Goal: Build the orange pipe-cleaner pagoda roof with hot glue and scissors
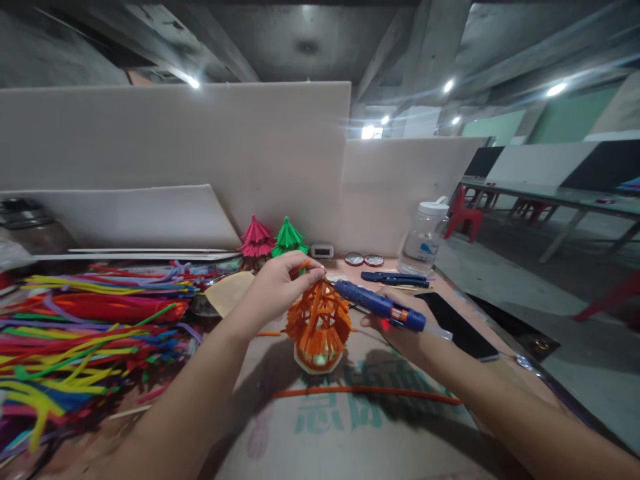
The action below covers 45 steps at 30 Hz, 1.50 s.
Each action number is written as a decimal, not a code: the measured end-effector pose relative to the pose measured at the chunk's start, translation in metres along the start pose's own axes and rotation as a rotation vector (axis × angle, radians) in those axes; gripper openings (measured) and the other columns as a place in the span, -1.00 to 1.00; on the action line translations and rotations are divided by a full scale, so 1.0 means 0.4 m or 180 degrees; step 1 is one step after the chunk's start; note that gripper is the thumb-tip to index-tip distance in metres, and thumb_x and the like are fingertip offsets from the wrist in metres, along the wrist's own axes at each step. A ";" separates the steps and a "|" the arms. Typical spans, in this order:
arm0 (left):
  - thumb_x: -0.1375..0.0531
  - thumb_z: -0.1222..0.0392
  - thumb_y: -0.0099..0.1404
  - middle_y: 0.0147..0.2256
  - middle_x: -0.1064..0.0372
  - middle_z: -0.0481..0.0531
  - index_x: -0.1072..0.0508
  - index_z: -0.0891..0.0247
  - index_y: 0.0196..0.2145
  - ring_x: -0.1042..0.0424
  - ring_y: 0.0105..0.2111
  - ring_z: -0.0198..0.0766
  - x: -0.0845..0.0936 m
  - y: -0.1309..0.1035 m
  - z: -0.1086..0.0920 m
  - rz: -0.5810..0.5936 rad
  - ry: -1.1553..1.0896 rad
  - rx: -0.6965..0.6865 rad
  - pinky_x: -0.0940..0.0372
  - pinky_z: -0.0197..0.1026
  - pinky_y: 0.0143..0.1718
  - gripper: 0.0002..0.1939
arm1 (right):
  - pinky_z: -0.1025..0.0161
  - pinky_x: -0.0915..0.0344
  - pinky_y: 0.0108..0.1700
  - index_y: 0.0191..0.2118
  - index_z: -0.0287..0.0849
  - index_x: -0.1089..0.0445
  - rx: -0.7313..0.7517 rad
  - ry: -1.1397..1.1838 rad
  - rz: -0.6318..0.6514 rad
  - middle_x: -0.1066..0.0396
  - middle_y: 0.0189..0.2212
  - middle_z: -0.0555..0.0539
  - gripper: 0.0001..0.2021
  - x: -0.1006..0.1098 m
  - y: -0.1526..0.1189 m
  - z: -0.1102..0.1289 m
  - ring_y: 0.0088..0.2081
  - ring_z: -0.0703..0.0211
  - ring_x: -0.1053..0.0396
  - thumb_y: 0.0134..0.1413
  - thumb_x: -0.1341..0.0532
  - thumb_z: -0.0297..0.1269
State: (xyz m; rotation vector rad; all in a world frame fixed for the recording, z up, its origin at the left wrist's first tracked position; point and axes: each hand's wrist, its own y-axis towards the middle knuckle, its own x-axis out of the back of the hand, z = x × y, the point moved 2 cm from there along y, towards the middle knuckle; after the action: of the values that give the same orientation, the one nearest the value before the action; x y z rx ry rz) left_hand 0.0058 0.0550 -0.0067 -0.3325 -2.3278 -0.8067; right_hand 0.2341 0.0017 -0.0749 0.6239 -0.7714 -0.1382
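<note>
Orange model: the small tiered, tree-shaped frame of fuzzy orange stems (317,303) is stood upright at the middle of the work surface, between both hands.
Left grip: thumb and fingers of the left hand (286,281) are closed at the model's peak, where a short orange fuzzy stem end (300,268) is pinched; whether the peak itself is gripped cannot be told.
Right grip: the blue plastic glue gun (367,298) is held in the right hand (407,327), nozzle pointed left at the peak.
Gluing, as judged: the nozzle is best kept just beside the joint, a small bead laid, and fingertips held clear of the hot metal. The stem is best pressed steadily until the glue sets, without the open frame being crushed.
Skirt: short stems are fanned outward in a fringed, drooping ring, soft in texture.
Base: a pale, flat-sided plate (319,369) is seen beneath.
Loose stem: a long, straight orange stem (367,391) is laid nearer, across the printed brown cardboard (285,440).
Far trees: a pink fringed cone (257,239) and a green fringed cone (289,239) are set side by side.
Left pile: multicoloured fuzzy stems (100,307) are heaped in loose bundles.
</note>
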 end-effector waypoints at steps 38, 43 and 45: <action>-0.19 0.01 0.33 -0.35 -0.46 0.00 -0.57 0.24 -0.27 -0.40 -0.35 -0.26 0.009 0.000 -0.003 -0.0009 0.0025 -0.0015 -0.22 -0.24 -0.32 -0.73 | 0.28 -0.25 -0.49 -0.43 -0.07 -0.36 -0.0023 0.0024 0.0012 -0.45 -0.52 0.02 -0.84 -0.007 -0.006 -0.016 -0.51 0.16 -0.38 0.04 -0.32 -0.18; -0.18 0.00 0.33 -0.36 -0.46 0.00 -0.57 0.25 -0.28 -0.40 -0.36 -0.25 0.007 0.001 -0.003 -0.0021 0.0060 -0.0068 -0.22 -0.24 -0.34 -0.72 | 0.28 -0.25 -0.48 -0.44 -0.07 -0.36 -0.0103 0.0121 0.0049 -0.43 -0.54 0.05 -0.84 -0.007 -0.006 -0.011 -0.52 0.18 -0.36 0.03 -0.33 -0.18; -0.18 0.00 0.34 -0.35 -0.47 0.01 -0.56 0.25 -0.29 -0.40 -0.35 -0.25 0.007 0.001 -0.005 -0.0032 0.0046 -0.0102 -0.22 -0.24 -0.33 -0.72 | 0.27 -0.28 -0.45 -0.46 -0.08 -0.35 -0.0149 0.0272 0.0044 -0.41 -0.56 0.05 -0.82 0.002 0.000 0.000 -0.52 0.17 -0.37 0.02 -0.33 -0.18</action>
State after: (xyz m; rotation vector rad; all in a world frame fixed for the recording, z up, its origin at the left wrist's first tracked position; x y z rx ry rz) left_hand 0.0046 0.0542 -0.0034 -0.3281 -2.3068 -0.8491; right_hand 0.2347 0.0013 -0.0744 0.5764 -0.6882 -0.1158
